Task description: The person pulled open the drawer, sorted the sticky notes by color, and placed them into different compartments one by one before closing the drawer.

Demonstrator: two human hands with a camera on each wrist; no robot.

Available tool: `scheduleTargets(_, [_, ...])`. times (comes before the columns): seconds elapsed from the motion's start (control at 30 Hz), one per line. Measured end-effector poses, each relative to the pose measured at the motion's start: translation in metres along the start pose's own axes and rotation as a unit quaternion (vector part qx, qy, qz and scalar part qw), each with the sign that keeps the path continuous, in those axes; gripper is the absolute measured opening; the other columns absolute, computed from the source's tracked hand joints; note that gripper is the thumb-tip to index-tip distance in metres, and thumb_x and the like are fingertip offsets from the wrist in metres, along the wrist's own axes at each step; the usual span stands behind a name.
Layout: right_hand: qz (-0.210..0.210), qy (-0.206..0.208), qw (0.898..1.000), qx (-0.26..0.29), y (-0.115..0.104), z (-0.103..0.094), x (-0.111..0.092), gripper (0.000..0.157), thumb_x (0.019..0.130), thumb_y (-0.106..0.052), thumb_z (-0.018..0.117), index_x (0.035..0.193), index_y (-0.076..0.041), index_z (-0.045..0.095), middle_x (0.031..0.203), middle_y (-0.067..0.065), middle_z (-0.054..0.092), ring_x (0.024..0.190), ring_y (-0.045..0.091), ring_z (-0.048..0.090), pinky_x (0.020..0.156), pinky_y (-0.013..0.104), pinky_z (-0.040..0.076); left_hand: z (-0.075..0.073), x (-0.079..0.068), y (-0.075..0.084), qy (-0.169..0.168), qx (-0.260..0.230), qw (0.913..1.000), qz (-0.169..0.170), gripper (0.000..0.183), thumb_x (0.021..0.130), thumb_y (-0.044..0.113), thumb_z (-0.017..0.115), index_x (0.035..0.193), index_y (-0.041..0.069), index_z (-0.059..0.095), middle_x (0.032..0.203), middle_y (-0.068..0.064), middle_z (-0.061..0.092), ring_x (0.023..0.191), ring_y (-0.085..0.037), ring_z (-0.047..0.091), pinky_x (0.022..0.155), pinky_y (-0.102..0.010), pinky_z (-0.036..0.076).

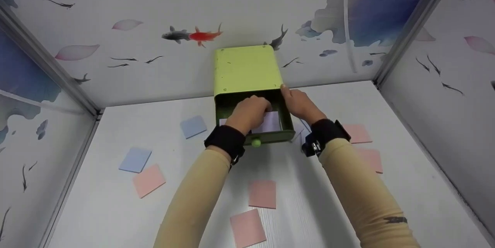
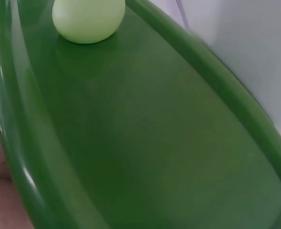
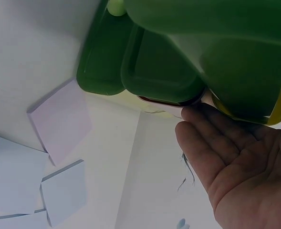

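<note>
A small green cabinet (image 1: pixel 247 68) stands against the back wall with its upper drawer (image 1: pixel 270 138) pulled out. My left hand (image 1: pixel 249 112) reaches down into this drawer, fingers bent, fingertips hidden below the knuckles. Beside it lies a purple sticky-note pad (image 1: pixel 272 122); whether the fingers grip a pad I cannot tell. In the left wrist view the green drawer front (image 2: pixel 145 129) with its round knob (image 2: pixel 88 19) fills most of the picture. With extended fingers, my right hand (image 3: pixel 240 167) rests along the cabinet's side, its thumb at the front upper edge in the head view.
Blue pads (image 1: pixel 193 127) and a pink pad (image 1: pixel 149 181) lie on the white table at left. Two pink pads (image 1: pixel 263 194) are in front, others (image 1: pixel 357 133) at right. Purple (image 3: pixel 61 121) and bluish pads (image 3: pixel 16 171) lie beside the cabinet. Patterned walls enclose the table.
</note>
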State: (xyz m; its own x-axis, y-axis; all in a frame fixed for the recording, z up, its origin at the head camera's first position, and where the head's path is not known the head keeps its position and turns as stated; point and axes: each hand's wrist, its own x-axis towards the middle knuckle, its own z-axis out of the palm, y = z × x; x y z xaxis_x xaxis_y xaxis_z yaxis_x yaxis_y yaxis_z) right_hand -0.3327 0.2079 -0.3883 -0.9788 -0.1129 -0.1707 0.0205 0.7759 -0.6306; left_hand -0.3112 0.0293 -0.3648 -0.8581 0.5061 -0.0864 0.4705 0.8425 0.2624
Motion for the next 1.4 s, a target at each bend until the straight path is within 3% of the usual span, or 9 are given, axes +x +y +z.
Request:
scheduleTargets(0.33, [-0.001,0.009,1.000,0.007,0.000,0.002,0.001,0.071,0.105,-0.050,0.009,0.109,0.002,0.058,0.115,0.020,0.057,0.106,0.032,0.053,0.099,0.047,0.042,0.001,0.001,-0.003,0.000,-0.002,1.0000,-0.004,0.026,0.097,0.006,0.055,0.116,0.013,0.072,0.115,-0.004,0.071,0.104,-0.019,0.065,0.092,-0.035,0.052])
scheduleTargets(0.63, [0.003,0.011,1.000,0.007,0.000,0.001,0.000,0.069,0.105,-0.050,0.011,0.106,0.002,0.057,0.119,0.021,0.057,0.111,0.031,0.053,0.101,0.047,0.041,0.001,-0.001,-0.002,-0.001,0.010,0.9999,-0.008,0.024,0.096,0.004,0.057,0.108,0.014,0.075,0.107,-0.002,0.073,0.091,-0.016,0.064,0.087,-0.034,0.053])
scheduleTargets(0.93, [0.000,0.008,1.000,0.006,0.000,0.002,0.001,0.071,0.105,-0.049,0.010,0.111,0.003,0.058,0.114,0.019,0.057,0.106,0.030,0.054,0.099,0.047,0.042,0.001,-0.003,0.000,-0.006,0.024,0.9997,0.000,0.018,0.097,0.010,0.058,0.104,0.015,0.074,0.105,-0.001,0.073,0.094,-0.017,0.065,0.089,-0.035,0.052])
scheduleTargets(1.4, [0.005,-0.001,1.000,-0.005,0.000,0.001,0.002,0.074,0.104,-0.052,0.008,0.120,0.002,0.057,0.125,0.022,0.057,0.111,0.032,0.053,0.101,0.048,0.041,-0.014,-0.013,-0.007,-0.005,-0.017,0.9998,0.003,0.024,0.096,0.009,0.056,0.114,0.014,0.072,0.111,-0.001,0.071,0.099,-0.017,0.064,0.090,-0.034,0.052])
